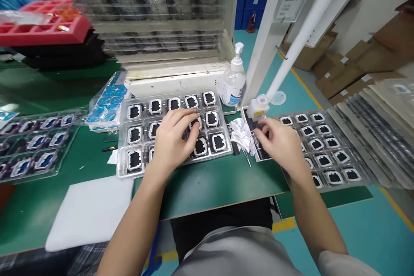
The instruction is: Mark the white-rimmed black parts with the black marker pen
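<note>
A clear plastic tray (pixel 124 161) holds rows of small squarish parts with white frames and black centres. My left hand (pixel 171 138) is over the middle of this tray, thumb and fingertips closed about one white-framed part (pixel 196 123) in its pocket. To the right, my right hand (pixel 283 142) has its thumb and fingers curled together above a black strip (pixel 263 153); what they hold, if anything, is too small to make out. A small white bottle (pixel 258 108) with its clear lid (pixel 277 98) flipped back stands just beyond those fingers.
Crumpled white paper (pixel 241 133) and tweezers (pixel 247 158) lie between my hands. A pump bottle (pixel 233 82) stands beside the white post (pixel 263 47). Another tray of parts (pixel 323 146) is at right, more trays (pixel 42 146) at left. White foam (pixel 92 207) lies at the front edge.
</note>
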The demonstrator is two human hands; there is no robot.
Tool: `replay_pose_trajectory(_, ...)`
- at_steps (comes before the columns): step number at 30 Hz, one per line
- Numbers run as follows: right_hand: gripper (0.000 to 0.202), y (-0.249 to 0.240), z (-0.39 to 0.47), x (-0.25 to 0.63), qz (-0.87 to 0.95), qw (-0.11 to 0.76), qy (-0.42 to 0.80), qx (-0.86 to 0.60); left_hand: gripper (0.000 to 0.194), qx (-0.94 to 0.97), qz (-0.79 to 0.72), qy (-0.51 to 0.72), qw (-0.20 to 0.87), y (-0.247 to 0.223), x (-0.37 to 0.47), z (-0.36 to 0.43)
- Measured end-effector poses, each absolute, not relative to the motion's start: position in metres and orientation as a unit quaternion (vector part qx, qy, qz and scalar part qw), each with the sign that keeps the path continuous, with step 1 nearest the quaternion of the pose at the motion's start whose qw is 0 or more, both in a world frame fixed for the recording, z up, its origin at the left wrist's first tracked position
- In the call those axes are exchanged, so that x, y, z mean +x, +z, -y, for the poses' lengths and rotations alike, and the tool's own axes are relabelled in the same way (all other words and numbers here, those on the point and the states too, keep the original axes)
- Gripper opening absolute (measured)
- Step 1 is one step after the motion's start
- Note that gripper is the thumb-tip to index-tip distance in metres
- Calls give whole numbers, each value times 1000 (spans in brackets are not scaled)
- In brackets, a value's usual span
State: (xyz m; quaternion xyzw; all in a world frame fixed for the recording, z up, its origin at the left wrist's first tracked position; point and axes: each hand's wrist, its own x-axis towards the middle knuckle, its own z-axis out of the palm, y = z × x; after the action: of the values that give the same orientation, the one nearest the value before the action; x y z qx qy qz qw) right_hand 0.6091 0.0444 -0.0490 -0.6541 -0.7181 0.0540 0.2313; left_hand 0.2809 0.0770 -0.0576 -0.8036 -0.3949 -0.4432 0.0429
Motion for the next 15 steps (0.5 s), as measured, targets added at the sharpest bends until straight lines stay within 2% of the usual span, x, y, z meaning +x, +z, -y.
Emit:
replay_pose_trajectory(3, 35, -60, -33, 603, 737, 139, 19, -661, 18, -807, 388, -443, 40, -58, 282, -76)
replay_pose_trajectory(6, 46, -60, -38, 597, 720, 111, 48, -683, 19, -809, 386, -442, 37, -57, 282, -75)
replay_pose_trajectory(10, 37, -53, -55, 593, 700, 69, 101, -704, 20, -804, 383, -453, 38, -56, 284, -73)
replay_pose_trajectory(12, 38, -54, -64, 592, 684, 74, 110, -718, 21, -801, 380, -461, 41, -55, 286, -72)
replay_pose_trajectory(15, 38, -60, -71, 594, 650, 141, 165, -728, 22, -799, 374, -469, 44, -54, 287, -72)
